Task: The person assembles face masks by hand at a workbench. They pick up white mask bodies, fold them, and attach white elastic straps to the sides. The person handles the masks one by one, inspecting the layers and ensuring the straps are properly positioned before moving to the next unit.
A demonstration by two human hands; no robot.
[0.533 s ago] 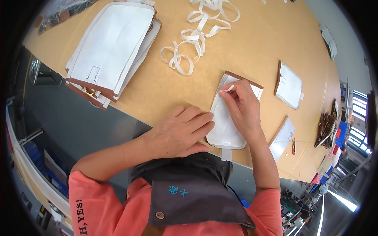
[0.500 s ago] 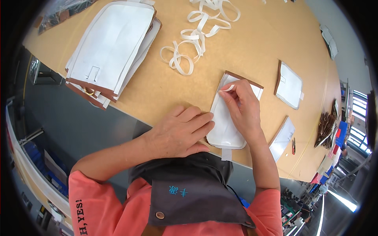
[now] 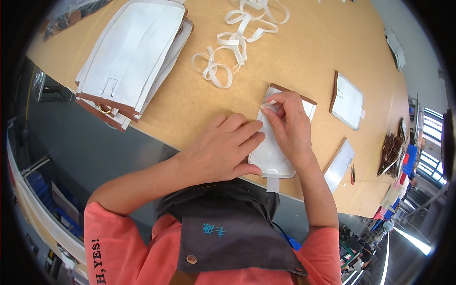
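Observation:
A white panel with brown edging lies on the table in front of me, and a pale tab sticks out past its near end. My left hand rests at the panel's left side with its fingers spread and the fingertips on the edge. Near the panel's far left corner, my right hand is closed in a pinch on a narrow white strip. The strip's full length is hidden by the fingers.
To the left lies a stack of larger white panels with brown edges. Curled white tape spreads over the far middle. On the right are a smaller white panel, a pale flat block, a small tool and brown strips.
My left hand has slid slightly right and farther up along the panel's edge. The right hand has shifted a little left and away from me, still pinching the strip.

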